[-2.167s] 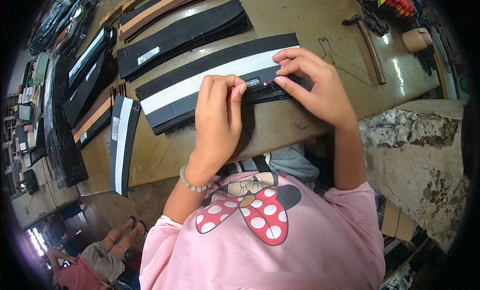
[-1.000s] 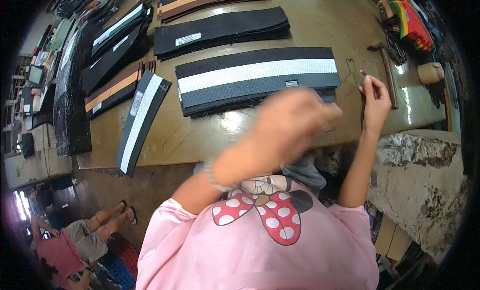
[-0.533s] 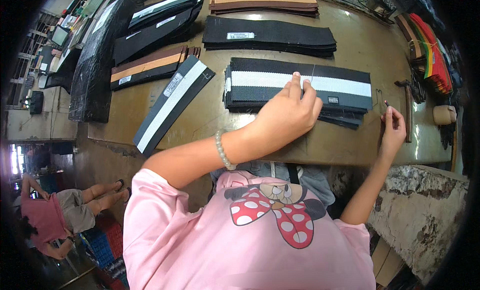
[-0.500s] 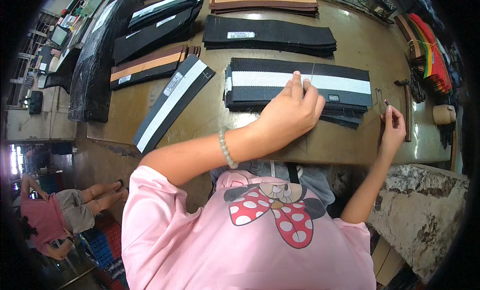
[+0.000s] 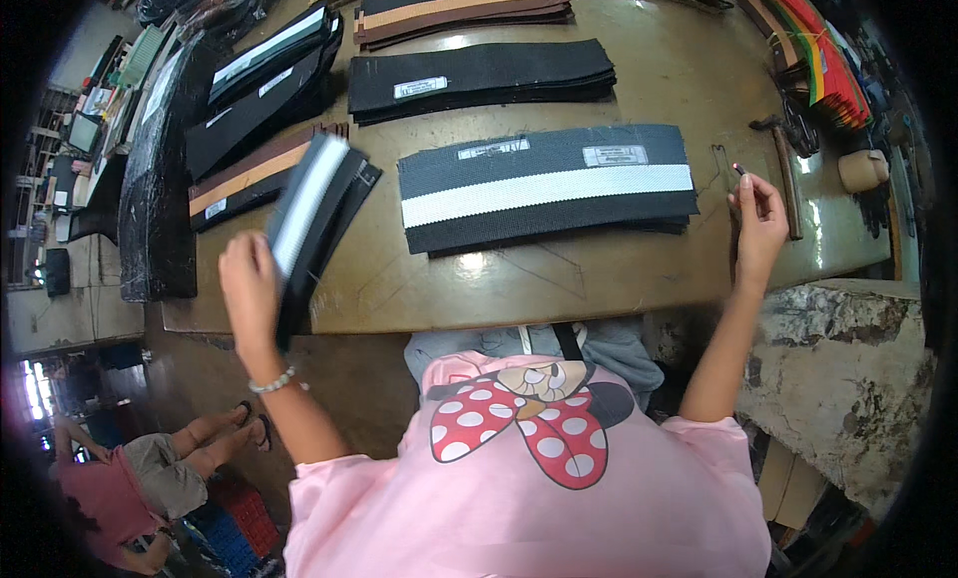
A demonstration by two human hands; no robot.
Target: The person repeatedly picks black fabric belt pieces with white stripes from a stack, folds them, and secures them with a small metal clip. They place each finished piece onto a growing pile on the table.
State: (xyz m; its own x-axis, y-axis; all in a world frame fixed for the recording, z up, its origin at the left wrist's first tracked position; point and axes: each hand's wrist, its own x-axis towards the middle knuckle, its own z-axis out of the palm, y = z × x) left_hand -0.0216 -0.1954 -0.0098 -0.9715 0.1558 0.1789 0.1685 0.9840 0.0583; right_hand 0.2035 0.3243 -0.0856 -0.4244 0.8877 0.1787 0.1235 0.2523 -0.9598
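Note:
My left hand (image 5: 249, 284) grips the near edge of a black-and-grey webbing strip (image 5: 304, 209) with a white stripe, blurred by motion. It lies over another dark strip (image 5: 351, 211) at the table's left. In front of me, a stack of similar white-striped webbing strips (image 5: 554, 191) has two small labels on its top piece. To the right of that stack, my right hand (image 5: 762, 224) pinches a small, thin dark stick (image 5: 738, 170) with a reddish tip; its exact kind is unclear.
Black strips (image 5: 489, 74) and brown-and-tan strips (image 5: 469, 14) lie behind on the table (image 5: 639, 279). More stacks and a black plastic-wrapped bundle (image 5: 160, 199) are left. Red strips (image 5: 838, 79), a rod (image 5: 788, 184) and a tape roll (image 5: 863, 172) sit right. A person (image 5: 120, 488) is at lower left.
My left hand has gone from the middle stack to the left, now with a strip over the one there. The middle stack's top piece looks different, with two labels. My right hand keeps the stick.

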